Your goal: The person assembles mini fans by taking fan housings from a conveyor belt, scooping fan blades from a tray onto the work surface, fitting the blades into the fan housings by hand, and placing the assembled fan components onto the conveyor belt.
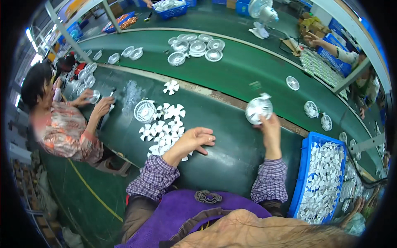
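Note:
In my right hand (pixel 271 131) is a small round white fan housing (pixel 259 108), gripped at its lower edge and held up near the belt's border; it is somewhat blurred. My left hand (pixel 193 141) hovers over the dark green worktable (pixel 225 165), fingers stretched and apart, holding nothing. Beside it to the left lies a pile of white fan blades (pixel 163 134). A white fan grille housing (pixel 144 111) rests behind that pile, and a lone fan blade (pixel 170 87) lies farther back.
A blue crate (pixel 305 177) full of small white parts stands at my right. Beyond the table runs a green conveyor belt (pixel 244 78) carrying a cluster of white fan housings (pixel 197 47). At left a co-worker (pixel 70 128) handles similar parts. A white desk fan (pixel 262 16) stands across the belt.

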The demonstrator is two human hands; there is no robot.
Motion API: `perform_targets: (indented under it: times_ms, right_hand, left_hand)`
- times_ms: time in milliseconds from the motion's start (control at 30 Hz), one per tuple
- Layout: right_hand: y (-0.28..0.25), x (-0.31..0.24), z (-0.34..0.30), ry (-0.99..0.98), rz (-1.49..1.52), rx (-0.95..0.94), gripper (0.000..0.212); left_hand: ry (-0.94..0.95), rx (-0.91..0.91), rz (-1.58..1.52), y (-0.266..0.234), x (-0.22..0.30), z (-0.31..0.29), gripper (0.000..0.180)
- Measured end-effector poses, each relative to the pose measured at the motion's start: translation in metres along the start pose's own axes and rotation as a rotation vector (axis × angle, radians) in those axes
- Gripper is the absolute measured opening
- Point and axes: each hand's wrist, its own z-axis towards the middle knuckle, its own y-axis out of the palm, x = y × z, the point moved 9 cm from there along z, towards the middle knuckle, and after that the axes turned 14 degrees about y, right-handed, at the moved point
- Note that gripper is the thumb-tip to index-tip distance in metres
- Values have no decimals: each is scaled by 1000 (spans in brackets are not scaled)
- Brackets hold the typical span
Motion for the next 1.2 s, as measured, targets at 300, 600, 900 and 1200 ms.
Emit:
perform_targets:
  times_ms: [300,600,900,1200]
  right_hand:
    - [-45,37,-5,51,-223,267,26]
    - [26,6,-36,-484,-978,404,25]
    - [26,0,-28,-460,-966,400,26]
    - [30,3,-31,-460,-974,387,23]
  left_hand:
    - [94,354,340,-169,87,81,36]
    - [139,881,26,-289,55,219,47]
    - [-14,692,170,-279,46,262,23]
    - [242,486,1415,-253,124,299,29]
